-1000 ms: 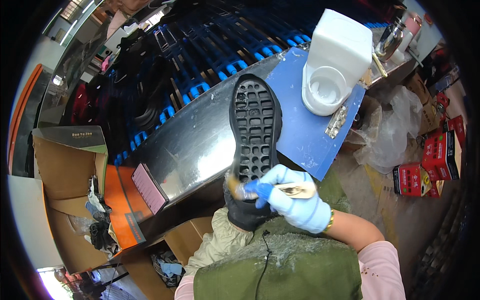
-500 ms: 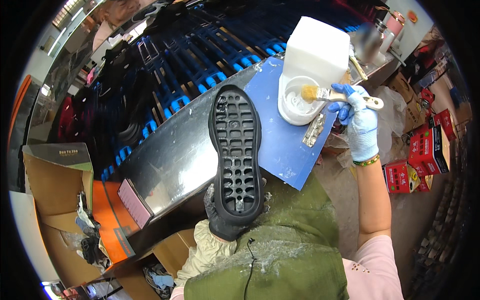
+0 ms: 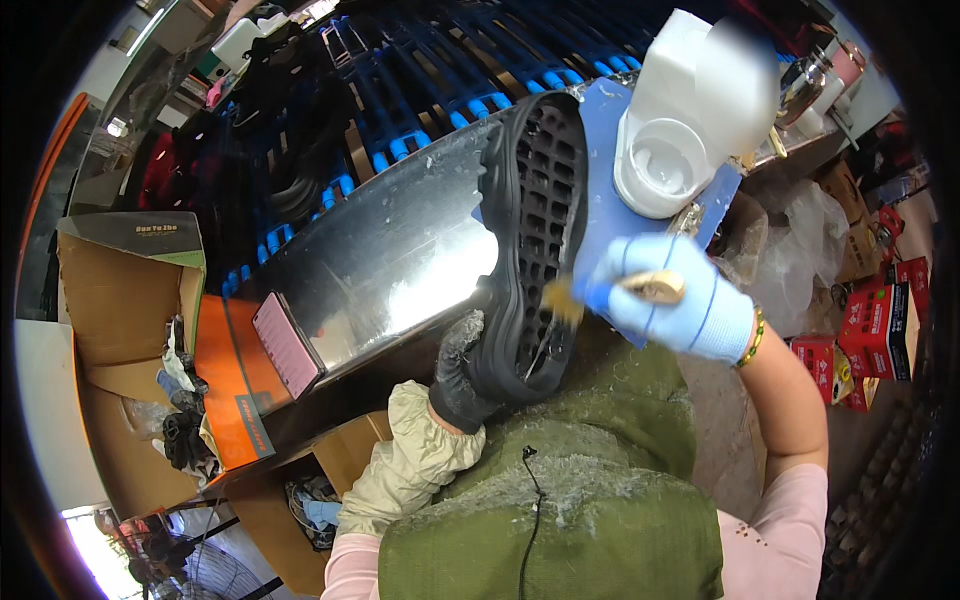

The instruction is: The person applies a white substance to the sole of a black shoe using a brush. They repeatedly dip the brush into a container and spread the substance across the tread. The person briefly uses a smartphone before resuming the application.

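A black shoe sole [image 3: 507,250] stands tilted on its edge, its grid of hollows turned to the right. My left hand [image 3: 462,372], in a dark glove, grips its heel end from the left and below; some fingers are hidden behind the sole. In a pale blue glove, my right hand [image 3: 680,295] is closed round the wooden handle of a brush [image 3: 566,299]. The bristles are at the sole's inner right side near the heel. Beyond that hand, a white container [image 3: 660,168] with a round open cup holds whitish liquid, standing on a blue sheet [image 3: 604,130].
A metal bench top [image 3: 400,260] runs beside a conveyor with blue rollers [image 3: 400,145]. At left are a pink-screened phone [image 3: 287,345], an orange box [image 3: 232,370] and an open cardboard box [image 3: 115,310] with scraps. Red boxes [image 3: 878,330] lie on the floor at right.
The brush has moved from above the cup down and left to the sole. My left hand has tilted the sole onto its edge and shifted it right in view.
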`<action>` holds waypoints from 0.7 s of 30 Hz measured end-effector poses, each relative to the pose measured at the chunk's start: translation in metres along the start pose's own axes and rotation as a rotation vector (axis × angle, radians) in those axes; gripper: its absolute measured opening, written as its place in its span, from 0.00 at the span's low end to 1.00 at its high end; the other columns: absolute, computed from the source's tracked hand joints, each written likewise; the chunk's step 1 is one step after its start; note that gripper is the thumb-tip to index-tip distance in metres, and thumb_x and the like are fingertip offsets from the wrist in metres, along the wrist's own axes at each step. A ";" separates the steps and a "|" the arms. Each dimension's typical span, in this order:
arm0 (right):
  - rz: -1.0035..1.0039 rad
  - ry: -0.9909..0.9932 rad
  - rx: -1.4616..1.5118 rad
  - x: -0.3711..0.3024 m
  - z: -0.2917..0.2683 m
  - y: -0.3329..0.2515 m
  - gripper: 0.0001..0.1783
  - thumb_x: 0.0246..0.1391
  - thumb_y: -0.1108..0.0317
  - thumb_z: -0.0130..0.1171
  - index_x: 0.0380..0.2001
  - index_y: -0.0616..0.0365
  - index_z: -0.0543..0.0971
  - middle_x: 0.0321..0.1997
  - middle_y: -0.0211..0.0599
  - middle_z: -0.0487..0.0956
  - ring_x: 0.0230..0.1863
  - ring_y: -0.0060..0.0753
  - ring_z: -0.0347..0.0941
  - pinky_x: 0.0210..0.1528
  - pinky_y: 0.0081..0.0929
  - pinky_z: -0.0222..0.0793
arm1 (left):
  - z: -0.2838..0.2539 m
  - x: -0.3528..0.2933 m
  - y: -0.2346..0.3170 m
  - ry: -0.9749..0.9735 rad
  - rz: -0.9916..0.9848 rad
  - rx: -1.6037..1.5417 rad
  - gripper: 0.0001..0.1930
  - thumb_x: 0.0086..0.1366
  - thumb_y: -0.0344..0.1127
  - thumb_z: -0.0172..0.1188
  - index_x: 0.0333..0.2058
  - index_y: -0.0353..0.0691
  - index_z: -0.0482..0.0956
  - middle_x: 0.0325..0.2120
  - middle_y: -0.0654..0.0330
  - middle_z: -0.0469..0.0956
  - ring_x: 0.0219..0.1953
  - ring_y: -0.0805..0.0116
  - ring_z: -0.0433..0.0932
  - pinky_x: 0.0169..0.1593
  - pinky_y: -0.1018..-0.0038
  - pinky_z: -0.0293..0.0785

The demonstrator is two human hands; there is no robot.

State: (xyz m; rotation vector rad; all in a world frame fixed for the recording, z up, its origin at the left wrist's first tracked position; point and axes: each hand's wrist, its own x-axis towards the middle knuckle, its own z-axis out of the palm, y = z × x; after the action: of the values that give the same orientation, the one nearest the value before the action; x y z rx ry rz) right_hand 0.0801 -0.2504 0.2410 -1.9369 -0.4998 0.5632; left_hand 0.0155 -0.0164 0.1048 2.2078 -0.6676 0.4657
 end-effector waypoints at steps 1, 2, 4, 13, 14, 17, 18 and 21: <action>-0.372 0.228 -0.337 0.006 0.001 0.010 0.05 0.58 0.68 0.62 0.33 0.56 0.83 0.30 0.38 0.84 0.30 0.39 0.82 0.37 0.31 0.78 | 0.007 -0.008 -0.011 -0.007 -0.012 -0.057 0.32 0.60 0.38 0.70 0.60 0.30 0.71 0.55 0.47 0.76 0.55 0.53 0.77 0.58 0.60 0.76; -0.354 0.153 -0.243 0.004 0.000 0.001 0.04 0.58 0.68 0.62 0.33 0.56 0.82 0.29 0.40 0.83 0.29 0.41 0.81 0.36 0.32 0.78 | 0.015 -0.018 -0.022 -0.012 -0.031 -0.106 0.33 0.60 0.40 0.71 0.60 0.30 0.71 0.55 0.47 0.75 0.56 0.51 0.77 0.59 0.58 0.76; -0.335 -0.051 -0.157 0.001 0.008 -0.004 0.04 0.59 0.67 0.62 0.32 0.55 0.81 0.27 0.41 0.81 0.28 0.43 0.79 0.35 0.34 0.77 | -0.006 -0.005 -0.040 -0.271 0.125 0.010 0.37 0.60 0.42 0.71 0.63 0.30 0.67 0.57 0.46 0.74 0.57 0.49 0.76 0.62 0.56 0.74; -0.274 0.587 -0.214 0.022 -0.075 0.010 0.08 0.64 0.64 0.61 0.36 0.56 0.84 0.30 0.38 0.85 0.27 0.26 0.80 0.34 0.25 0.78 | -0.022 -0.023 -0.025 -0.102 -0.813 -1.615 0.37 0.66 0.47 0.64 0.68 0.35 0.61 0.64 0.48 0.67 0.64 0.53 0.70 0.68 0.59 0.69; -0.241 0.691 -0.230 0.016 -0.078 0.012 0.09 0.64 0.63 0.63 0.38 0.57 0.84 0.29 0.35 0.85 0.28 0.18 0.79 0.32 0.22 0.76 | -0.019 -0.021 -0.026 -0.074 -0.858 -1.748 0.37 0.67 0.47 0.63 0.68 0.36 0.61 0.65 0.48 0.66 0.65 0.54 0.69 0.68 0.59 0.69; 0.021 0.643 -0.498 0.018 -0.091 0.053 0.09 0.64 0.64 0.63 0.39 0.58 0.84 0.29 0.32 0.85 0.28 0.15 0.78 0.30 0.21 0.74 | -0.003 -0.016 -0.033 -0.021 -0.954 -2.000 0.38 0.69 0.49 0.61 0.70 0.38 0.59 0.68 0.49 0.63 0.67 0.55 0.67 0.70 0.60 0.67; 0.084 0.641 -0.162 0.019 -0.081 0.055 0.10 0.64 0.63 0.63 0.39 0.58 0.84 0.29 0.33 0.85 0.27 0.17 0.78 0.30 0.22 0.73 | 0.002 -0.019 -0.037 0.010 -0.975 -2.044 0.38 0.69 0.49 0.61 0.70 0.38 0.58 0.68 0.49 0.62 0.68 0.56 0.66 0.71 0.60 0.67; -0.161 0.804 0.027 -0.013 -0.079 0.036 0.12 0.67 0.60 0.58 0.41 0.58 0.84 0.31 0.29 0.84 0.26 0.13 0.77 0.25 0.12 0.67 | 0.009 -0.020 -0.032 0.056 -1.033 -2.153 0.37 0.71 0.50 0.59 0.71 0.39 0.57 0.70 0.49 0.61 0.69 0.56 0.65 0.72 0.60 0.66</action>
State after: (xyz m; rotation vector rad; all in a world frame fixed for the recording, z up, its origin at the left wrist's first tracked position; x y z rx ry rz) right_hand 0.1195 -0.3285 0.2403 -1.8857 -0.1215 -0.3203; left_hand 0.0194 0.0013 0.0702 0.1992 0.2186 -0.5862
